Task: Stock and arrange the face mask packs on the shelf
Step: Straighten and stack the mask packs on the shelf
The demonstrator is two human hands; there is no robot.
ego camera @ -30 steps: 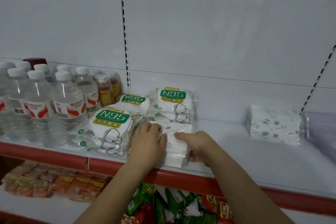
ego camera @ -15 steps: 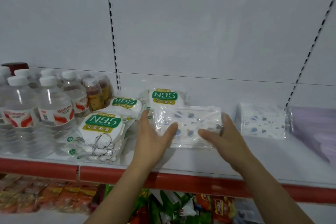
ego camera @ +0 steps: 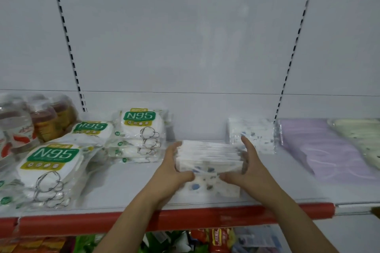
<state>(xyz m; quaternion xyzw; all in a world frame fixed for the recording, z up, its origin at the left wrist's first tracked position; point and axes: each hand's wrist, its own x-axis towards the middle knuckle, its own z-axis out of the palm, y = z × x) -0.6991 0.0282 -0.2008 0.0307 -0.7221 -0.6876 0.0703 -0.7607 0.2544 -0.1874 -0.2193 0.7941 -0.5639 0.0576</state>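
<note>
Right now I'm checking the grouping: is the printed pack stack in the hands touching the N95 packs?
No: the printed pack stack, held between left hand and right hand, sits apart from the N95 packs, with bare shelf between.

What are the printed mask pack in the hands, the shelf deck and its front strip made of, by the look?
Printed mask pack: clear glossy plastic film over stacked white masks; highlights streak its top. The masks look like nonwoven fabric, unconfirmed.
Shelf deck: smooth, pale, probably painted metal; faint sheen.
Front strip: red glossy plastic, likely a price rail.
</note>
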